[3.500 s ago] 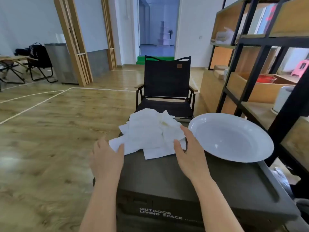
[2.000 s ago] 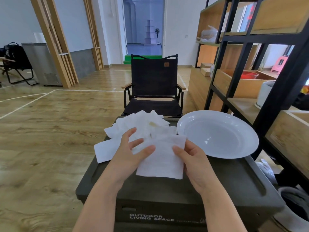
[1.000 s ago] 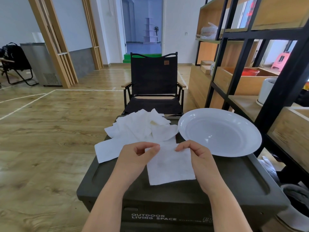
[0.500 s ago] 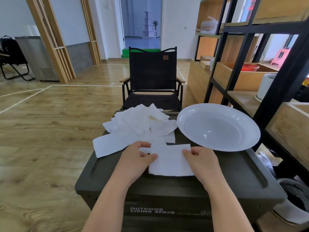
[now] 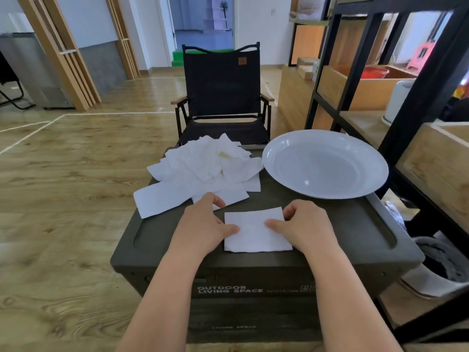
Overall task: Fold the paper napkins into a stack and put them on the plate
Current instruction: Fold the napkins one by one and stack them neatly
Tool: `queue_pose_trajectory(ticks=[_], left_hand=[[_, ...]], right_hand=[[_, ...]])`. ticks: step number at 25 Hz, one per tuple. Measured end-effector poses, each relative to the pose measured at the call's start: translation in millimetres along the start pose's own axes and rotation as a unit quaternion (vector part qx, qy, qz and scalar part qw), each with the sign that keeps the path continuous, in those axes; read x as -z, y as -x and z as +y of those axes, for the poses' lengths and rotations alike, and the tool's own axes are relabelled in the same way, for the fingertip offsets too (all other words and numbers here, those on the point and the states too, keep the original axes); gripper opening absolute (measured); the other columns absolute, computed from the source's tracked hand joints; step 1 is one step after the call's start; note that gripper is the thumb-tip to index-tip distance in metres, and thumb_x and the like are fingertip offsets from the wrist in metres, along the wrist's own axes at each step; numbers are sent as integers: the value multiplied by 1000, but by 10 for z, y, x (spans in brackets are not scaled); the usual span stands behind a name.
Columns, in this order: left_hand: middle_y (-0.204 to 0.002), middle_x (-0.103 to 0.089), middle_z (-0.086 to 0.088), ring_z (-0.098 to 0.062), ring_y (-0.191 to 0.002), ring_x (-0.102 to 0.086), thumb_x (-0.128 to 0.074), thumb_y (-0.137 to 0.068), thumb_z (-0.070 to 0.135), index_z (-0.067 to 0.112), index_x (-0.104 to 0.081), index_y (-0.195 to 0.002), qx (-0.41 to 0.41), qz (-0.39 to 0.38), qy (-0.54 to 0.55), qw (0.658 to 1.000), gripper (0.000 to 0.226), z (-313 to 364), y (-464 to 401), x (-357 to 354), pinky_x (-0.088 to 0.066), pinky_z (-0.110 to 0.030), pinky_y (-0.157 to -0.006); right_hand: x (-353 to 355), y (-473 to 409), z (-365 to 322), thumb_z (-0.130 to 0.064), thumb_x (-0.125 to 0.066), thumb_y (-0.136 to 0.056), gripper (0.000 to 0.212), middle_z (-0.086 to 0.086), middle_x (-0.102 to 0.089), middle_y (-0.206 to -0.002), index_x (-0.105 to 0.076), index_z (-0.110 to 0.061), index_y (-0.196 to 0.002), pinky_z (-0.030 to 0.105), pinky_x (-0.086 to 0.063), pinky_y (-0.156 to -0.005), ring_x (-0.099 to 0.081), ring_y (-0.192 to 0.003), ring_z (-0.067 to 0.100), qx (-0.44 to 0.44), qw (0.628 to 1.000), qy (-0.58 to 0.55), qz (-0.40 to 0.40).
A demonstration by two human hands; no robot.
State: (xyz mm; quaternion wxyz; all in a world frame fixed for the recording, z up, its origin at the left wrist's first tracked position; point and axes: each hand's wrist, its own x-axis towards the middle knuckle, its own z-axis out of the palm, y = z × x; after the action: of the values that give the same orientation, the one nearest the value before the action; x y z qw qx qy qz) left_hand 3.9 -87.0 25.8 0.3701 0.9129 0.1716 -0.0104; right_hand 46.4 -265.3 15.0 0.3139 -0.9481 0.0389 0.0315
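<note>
A folded white napkin [image 5: 256, 233] lies flat on the dark green box lid [image 5: 342, 237], near its front edge. My left hand [image 5: 203, 224] holds its left edge with the thumb on top and the fingers curled. My right hand [image 5: 305, 224] holds the right edge the same way, its fingers curled at the far right corner. Behind them a loose pile of unfolded napkins [image 5: 203, 168] covers the lid's back left and hangs over its left edge. A wide white plate [image 5: 324, 166] sits at the back right, with nothing on it.
A black folding chair [image 5: 222, 92] stands just behind the box. A black-framed wooden shelf unit [image 5: 426, 102] rises close on the right, almost touching the plate. Wooden floor [image 5: 63, 186] stretches to the left. A grey bin [image 5: 446, 262] sits low on the right.
My hands drew one napkin out of the pile toward me and folded it into a smaller rectangle. It now lies flat on the lid under both thumbs.
</note>
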Motion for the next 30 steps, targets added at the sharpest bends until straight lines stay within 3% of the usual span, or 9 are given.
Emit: queue_pose_trajectory(ticks=[4,8,10,14,16,21,23,25,30], left_hand=[[-79,-64,8,-4,-73,-59,-78,-73,40,34,-51,-100,10,26,-6,1000,38,-60,-37,30,-40,-21,-60],[-109,-61,-6,-20,-89,-57,-65,-83,43,17,-54,-115,86,323,21,942,43,-399,-152,383,-44,-33,-68],[-121,-57,-19,-36,-108,-53,-63,-85,41,3,-51,-123,187,335,-11,923,56,-621,-195,513,-43,-42,-82],[-74,-64,-4,-27,-72,-54,-63,-88,25,8,-75,-90,161,340,13,927,21,-788,-175,543,-39,-30,-62],[-73,-64,0,-21,-67,-50,-63,-87,20,12,-75,-84,130,370,8,920,14,-743,-124,602,-35,-28,-56],[-74,-73,8,-4,-64,-67,-66,-84,27,32,-67,-91,20,182,126,975,9,-314,130,764,-37,-23,-52],[-71,-75,8,3,-65,-67,-68,-84,27,41,-63,-102,-85,27,181,980,23,-91,274,768,-42,-20,-60],[-67,-73,8,0,-66,-67,-64,-87,20,45,-63,-107,-156,-19,262,952,32,48,329,703,-49,-15,-64],[-77,-75,6,-5,-73,-65,-44,-95,-2,27,-79,-84,-123,38,337,933,46,32,215,645,-48,-15,-68]], right_hand=[[7,21,34,-45,-77,-71,41,-6,-53,-78,-49,-20,-88,20,-29,-47,-47,-64,5,-13,1000,5,15],[37,28,7,-54,-68,-76,34,-8,-56,-71,-49,-25,-77,18,-30,-47,-51,-61,5,20,995,-57,84],[11,45,-35,-53,-63,-80,30,-8,-57,-69,-52,-26,-74,16,-32,-48,-53,-62,5,44,990,-92,93],[-86,51,-98,-51,-59,-85,29,-10,-58,-71,-54,-25,-73,14,-31,-50,-52,-64,4,67,989,-110,76],[-86,64,-129,-50,-58,-85,27,-10,-58,-71,-53,-27,-73,13,-31,-51,-52,-64,3,74,987,-121,73],[-89,179,-230,-46,-68,-78,17,-18,-62,-82,-58,-36,-87,9,-37,-59,-58,-78,-1,158,973,-169,26],[-114,284,-315,-58,-72,-65,56,-33,-52,-109,-49,-49,-115,9,-35,-75,-47,-104,-13,221,955,-184,-78],[-146,351,-376,-68,-73,-54,81,-41,-40,-124,-36,-59,-125,11,-32,-84,-33,-117,-18,267,929,-199,-158],[-71,280,-349,-29,-73,-78,18,-20,-68,-93,-69,-39,-92,11,-49,-67,-62,-92,-1,257,889,-375,-51]])
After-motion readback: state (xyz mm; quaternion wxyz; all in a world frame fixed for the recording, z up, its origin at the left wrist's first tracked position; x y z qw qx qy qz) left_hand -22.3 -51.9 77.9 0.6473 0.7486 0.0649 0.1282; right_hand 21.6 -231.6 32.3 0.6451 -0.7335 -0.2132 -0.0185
